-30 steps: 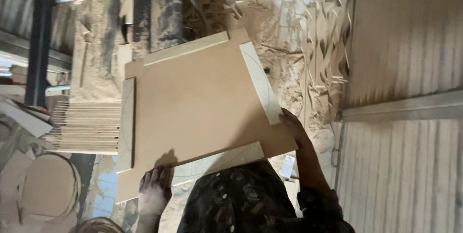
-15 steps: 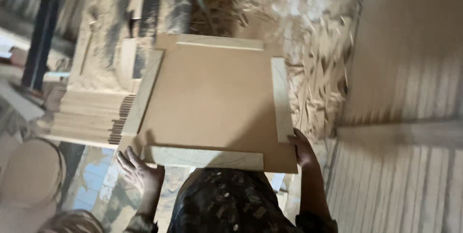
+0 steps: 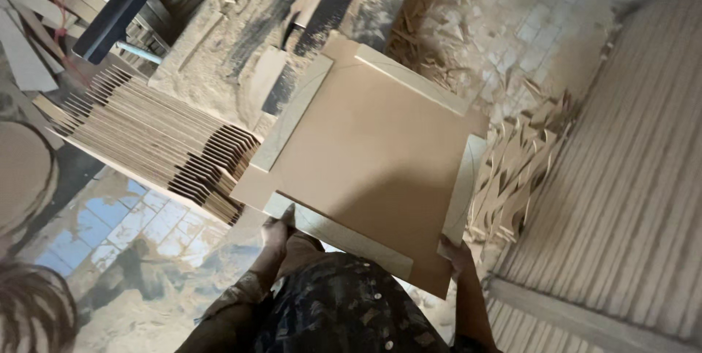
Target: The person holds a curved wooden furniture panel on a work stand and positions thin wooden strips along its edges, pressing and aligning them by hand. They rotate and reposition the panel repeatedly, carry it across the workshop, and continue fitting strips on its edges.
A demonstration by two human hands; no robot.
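Left hand (image 3: 276,230) grips the near-left corner of a square brown board (image 3: 369,156), fingers curled onto its edge; right hand (image 3: 455,252) clamps the near-right corner, mostly hidden under it. Board held flat between both hands, in front of the torso, with pale wood strips (image 3: 338,234) along all four edges. Just left of the left hand: a fanned stack of thin panels (image 3: 157,141). Beyond the board, a dusty table (image 3: 234,46) covered in sawdust. Right of the right hand: a heap of wood offcuts (image 3: 519,170) on the floor, then a ribbed panel (image 3: 629,177). Another person's head (image 3: 33,309) low at far left
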